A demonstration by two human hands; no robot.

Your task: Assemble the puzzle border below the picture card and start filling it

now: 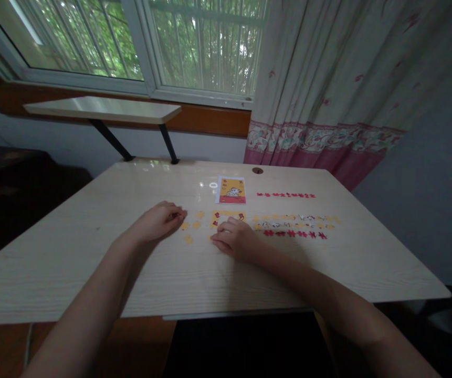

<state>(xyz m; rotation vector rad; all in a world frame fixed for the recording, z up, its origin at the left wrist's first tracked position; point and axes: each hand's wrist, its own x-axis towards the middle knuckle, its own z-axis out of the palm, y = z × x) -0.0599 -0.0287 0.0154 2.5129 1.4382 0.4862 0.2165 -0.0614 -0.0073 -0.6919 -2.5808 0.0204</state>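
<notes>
A partly assembled jigsaw puzzle [220,214], yellow with red bits, lies mid-table. My right hand [235,239] covers its lower part. The thumb and fingers are pinched at the puzzle's lower left corner, where a bit of a yellow puzzle piece [210,238] shows. My left hand [165,219] rests to the left with its fingertips pressed together; whatever they hold is too small to make out. Beside those fingertips lie several loose yellow pieces [196,224]. Behind the puzzle is a picture card [232,190] with a white animal on yellow and red.
Right of the puzzle run rows of loose pieces: yellow and white ones [288,224], red ones [296,234], and farther back another red row [286,195]. A raised shelf [103,109] stands at the table's [147,278] back left. A round cable hole cover [257,170] sits near the back edge.
</notes>
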